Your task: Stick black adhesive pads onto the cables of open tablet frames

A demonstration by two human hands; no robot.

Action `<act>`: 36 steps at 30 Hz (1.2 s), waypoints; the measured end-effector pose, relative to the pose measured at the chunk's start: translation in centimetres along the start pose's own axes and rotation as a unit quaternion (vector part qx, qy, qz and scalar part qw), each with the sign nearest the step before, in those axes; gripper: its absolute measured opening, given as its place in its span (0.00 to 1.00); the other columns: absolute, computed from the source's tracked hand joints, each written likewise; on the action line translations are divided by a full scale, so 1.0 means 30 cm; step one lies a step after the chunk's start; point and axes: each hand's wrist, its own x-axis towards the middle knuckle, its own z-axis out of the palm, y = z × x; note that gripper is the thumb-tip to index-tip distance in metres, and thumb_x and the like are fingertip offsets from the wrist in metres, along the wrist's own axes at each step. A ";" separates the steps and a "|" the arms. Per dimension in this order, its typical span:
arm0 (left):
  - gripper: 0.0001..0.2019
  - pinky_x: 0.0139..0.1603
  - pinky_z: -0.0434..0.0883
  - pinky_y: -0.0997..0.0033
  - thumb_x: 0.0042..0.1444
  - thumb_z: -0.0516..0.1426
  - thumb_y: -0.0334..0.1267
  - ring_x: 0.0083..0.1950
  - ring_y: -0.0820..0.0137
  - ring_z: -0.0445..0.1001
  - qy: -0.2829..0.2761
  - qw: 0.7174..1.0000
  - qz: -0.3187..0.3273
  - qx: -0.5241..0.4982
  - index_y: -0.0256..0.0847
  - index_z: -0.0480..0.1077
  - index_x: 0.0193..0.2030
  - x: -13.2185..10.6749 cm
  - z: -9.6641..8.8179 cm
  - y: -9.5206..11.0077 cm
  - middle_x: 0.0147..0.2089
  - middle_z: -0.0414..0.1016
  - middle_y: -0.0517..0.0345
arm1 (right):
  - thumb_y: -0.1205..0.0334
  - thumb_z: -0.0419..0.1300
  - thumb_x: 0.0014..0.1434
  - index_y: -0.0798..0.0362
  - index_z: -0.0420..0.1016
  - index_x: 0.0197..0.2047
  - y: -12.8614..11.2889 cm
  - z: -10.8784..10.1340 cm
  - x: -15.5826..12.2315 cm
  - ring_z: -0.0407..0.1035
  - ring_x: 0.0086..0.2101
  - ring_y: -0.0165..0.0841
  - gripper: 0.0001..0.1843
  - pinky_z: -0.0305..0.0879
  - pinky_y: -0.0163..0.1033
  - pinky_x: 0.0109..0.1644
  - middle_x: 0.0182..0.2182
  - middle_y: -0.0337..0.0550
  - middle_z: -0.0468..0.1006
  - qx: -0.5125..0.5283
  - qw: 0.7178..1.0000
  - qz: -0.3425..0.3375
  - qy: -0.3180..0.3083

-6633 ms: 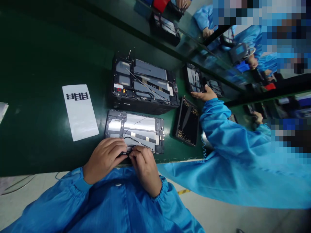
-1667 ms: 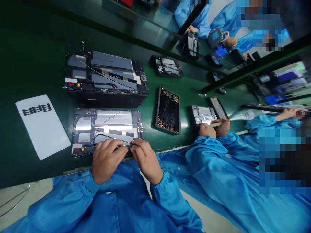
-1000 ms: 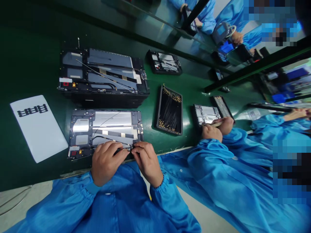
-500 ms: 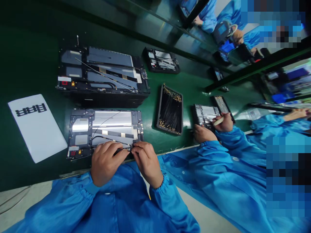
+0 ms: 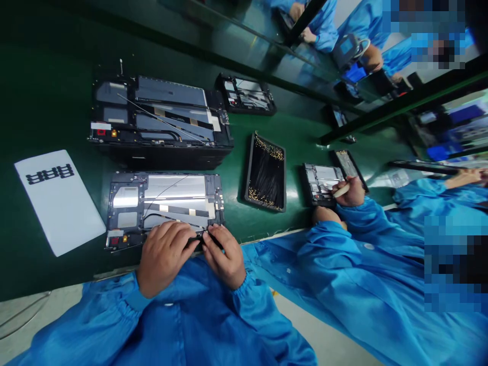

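Left hand [image 5: 163, 256] and right hand [image 5: 224, 254] both pinch down on open tablet's [image 5: 163, 206] near edge, likely seating a cable; next needs firm fingertip press.

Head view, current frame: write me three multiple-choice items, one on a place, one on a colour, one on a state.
1. Where does the white sheet lie relative to the open tablet under the hands?
A. to its left
B. on top of it
C. to its right

2. What colour is the work surface?
A. red
B. white
C. green

3. How do the left hand and the right hand stand?
A. both lifted clear of the tablet
B. both down at the tablet's near edge, fingertips meeting
C. one resting on the black tray

Answers: 1 A, the sheet lies on the surface left of the tablet, apart from it. 2 C, the surface is dark green throughout. 3 B, both hands press together on a small dark part at the near edge.
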 end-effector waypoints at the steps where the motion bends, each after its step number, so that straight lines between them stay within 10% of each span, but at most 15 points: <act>1: 0.04 0.51 0.70 0.60 0.65 0.58 0.36 0.49 0.62 0.75 0.000 1.000 0.001 -0.018 0.42 0.69 0.45 0.001 -0.011 0.000 0.45 0.79 0.54 | 0.69 0.58 0.67 0.51 0.64 0.68 -0.002 0.001 0.002 0.72 0.57 0.44 0.28 0.77 0.57 0.58 0.52 0.55 0.77 0.003 1.000 0.000 0.002; 6: 0.09 0.61 0.70 0.55 0.64 0.59 0.35 0.56 0.61 0.74 0.032 0.998 -0.028 -0.041 0.45 0.69 0.51 -0.021 -0.113 -0.013 0.52 0.77 0.53 | 0.62 0.59 0.67 0.50 0.68 0.65 -0.024 0.008 0.006 0.68 0.59 0.47 0.24 0.75 0.58 0.58 0.56 0.56 0.74 -0.020 1.000 0.000 -0.013; 12: 0.35 0.68 0.62 0.32 0.62 0.55 0.61 0.73 0.40 0.56 0.009 0.967 -0.251 0.048 0.47 0.58 0.70 -0.124 -0.215 -0.128 0.76 0.51 0.45 | 0.57 0.60 0.68 0.48 0.59 0.72 -0.016 -0.013 0.011 0.52 0.68 0.56 0.32 0.60 0.71 0.65 0.73 0.58 0.48 0.008 0.991 0.130 -0.020; 18: 0.30 0.65 0.70 0.44 0.64 0.52 0.59 0.70 0.47 0.64 -0.025 0.975 -0.216 0.049 0.54 0.61 0.70 -0.230 -0.185 -0.222 0.77 0.51 0.52 | 0.61 0.57 0.70 0.47 0.56 0.73 0.010 0.007 -0.012 0.67 0.59 0.48 0.31 0.72 0.58 0.59 0.66 0.55 0.66 -0.013 0.990 0.135 -0.034; 23: 0.27 0.54 0.79 0.52 0.63 0.55 0.54 0.66 0.50 0.70 0.018 0.978 -0.178 0.107 0.61 0.63 0.69 -0.297 -0.271 -0.157 0.75 0.57 0.59 | 0.66 0.57 0.69 0.51 0.55 0.74 -0.056 -0.082 -0.037 0.67 0.62 0.47 0.32 0.73 0.49 0.58 0.68 0.57 0.62 -0.022 0.996 0.081 0.011; 28: 0.27 0.63 0.73 0.49 0.63 0.55 0.57 0.70 0.51 0.64 0.070 0.979 -0.155 0.110 0.62 0.63 0.69 -0.080 -0.444 -0.148 0.77 0.52 0.61 | 0.65 0.57 0.69 0.45 0.53 0.74 -0.016 -0.171 0.211 0.61 0.66 0.48 0.33 0.69 0.52 0.63 0.70 0.52 0.60 0.000 0.994 0.088 0.066; 33: 0.29 0.68 0.66 0.46 0.55 0.61 0.56 0.71 0.48 0.63 0.071 0.976 -0.195 0.068 0.49 0.73 0.62 0.276 -0.487 -0.307 0.73 0.60 0.47 | 0.59 0.58 0.69 0.47 0.61 0.72 0.158 -0.062 0.552 0.60 0.66 0.46 0.30 0.63 0.55 0.67 0.68 0.54 0.63 0.063 0.990 0.086 0.088; 36: 0.30 0.69 0.63 0.44 0.51 0.62 0.55 0.71 0.46 0.62 0.040 0.974 -0.217 0.053 0.47 0.74 0.60 0.352 -0.490 -0.395 0.71 0.63 0.44 | 0.57 0.59 0.67 0.51 0.65 0.70 0.227 -0.008 0.626 0.62 0.65 0.48 0.29 0.62 0.57 0.68 0.66 0.58 0.66 0.074 0.991 0.102 0.052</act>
